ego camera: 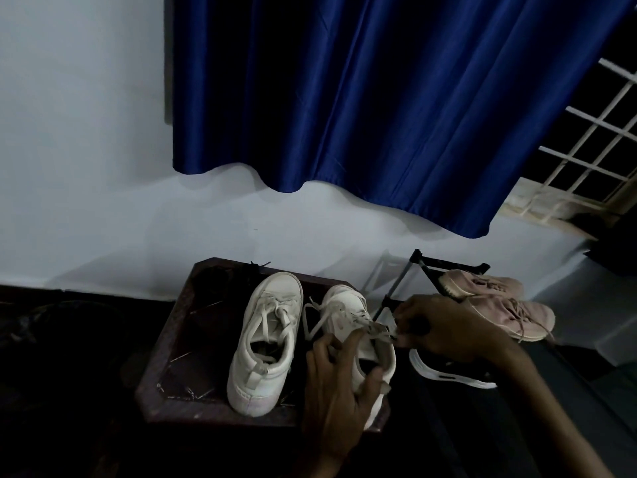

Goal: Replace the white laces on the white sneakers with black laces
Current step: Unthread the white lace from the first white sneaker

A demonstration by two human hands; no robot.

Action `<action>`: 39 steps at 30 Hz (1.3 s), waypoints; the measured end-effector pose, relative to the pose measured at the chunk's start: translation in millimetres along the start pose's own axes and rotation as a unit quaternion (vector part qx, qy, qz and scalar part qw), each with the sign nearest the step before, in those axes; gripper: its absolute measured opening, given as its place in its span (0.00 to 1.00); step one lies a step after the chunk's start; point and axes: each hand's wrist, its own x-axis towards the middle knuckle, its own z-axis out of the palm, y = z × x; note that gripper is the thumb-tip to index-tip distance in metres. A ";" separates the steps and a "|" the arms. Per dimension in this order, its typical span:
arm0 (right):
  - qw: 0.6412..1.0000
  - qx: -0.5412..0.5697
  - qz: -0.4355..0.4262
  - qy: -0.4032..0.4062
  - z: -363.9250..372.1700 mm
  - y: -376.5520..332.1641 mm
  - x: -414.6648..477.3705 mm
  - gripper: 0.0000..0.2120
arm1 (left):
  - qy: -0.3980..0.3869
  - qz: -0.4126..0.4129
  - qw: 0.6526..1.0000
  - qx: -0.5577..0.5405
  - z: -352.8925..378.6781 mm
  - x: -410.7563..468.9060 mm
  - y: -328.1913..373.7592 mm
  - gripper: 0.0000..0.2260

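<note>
White sneaker [348,305] sits on the dark surface [172,339]. The left hand [337,384] clamps its heel collar to steady it, while the right hand [444,326] pinches the white lace [375,327] by the top eyelets, probably to draw it out. The second sneaker [265,332] lies just left of the left hand, laced. A dim tangle beyond it may be the black laces [256,267]. Pink shoes [499,305] and a black shoe [448,372] crowd the right hand.

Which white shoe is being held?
The white sneaker nearer the pink shoes: the left hand grips it, the right hand pinches its lace. The other sneaker stands untouched.
</note>
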 end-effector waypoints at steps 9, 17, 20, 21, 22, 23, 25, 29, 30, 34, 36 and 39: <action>0.992 -0.040 0.065 0.105 57.7 -31.6 38.5 0.13 | 0.005 -0.011 1.000 0.000 0.1 -0.8 1.2 0.25; 0.995 0.050 -0.086 -0.015 -1.6 -2.7 -21.5 0.04 | 0.000 0.002 1.000 0.010 -0.3 0.7 0.4 0.23; 0.996 0.033 -0.058 -0.066 -17.8 3.3 -29.0 0.04 | -0.004 0.002 1.000 0.008 0.1 -0.8 -1.2 0.24; 0.998 0.008 -0.047 -0.045 -14.4 4.3 -23.0 0.07 | -0.004 0.000 1.000 0.003 0.4 -0.9 -1.0 0.24; 0.999 -0.001 -0.034 -0.003 -9.2 2.7 -14.9 0.09 | -0.003 -0.003 1.000 -0.003 0.9 -0.4 -0.2 0.24; 0.999 0.010 -0.025 0.043 -2.6 -1.2 -5.1 0.10 | 0.000 -0.007 1.000 -0.008 1.7 0.3 0.0 0.24; 0.996 0.008 -0.019 0.089 13.3 -9.0 13.8 0.07 | 0.019 -0.015 0.999 -0.021 2.8 1.2 -0.1 0.24; 0.998 -0.031 0.024 0.054 53.0 -12.3 41.9 0.11 | 0.033 -0.014 0.999 -0.025 2.6 -1.2 -0.9 0.26; 0.997 -0.027 0.030 0.062 60.6 -11.8 44.3 0.12 | 0.029 -0.009 0.999 -0.022 1.9 -1.5 -0.8 0.26; 0.993 0.022 -0.017 0.119 51.7 -11.1 26.9 0.05 | 0.009 -0.004 1.000 -0.008 1.8 -0.3 -0.7 0.25; 0.994 0.036 -0.070 0.081 23.1 -7.0 0.1 0.04 | 0.003 -0.008 1.000 -0.003 1.4 -1.3 -1.8 0.25; 0.989 0.100 -0.106 0.002 -22.6 -2.3 -40.1 0.06 | 0.002 -0.014 1.000 0.001 2.0 -0.6 -1.8 0.25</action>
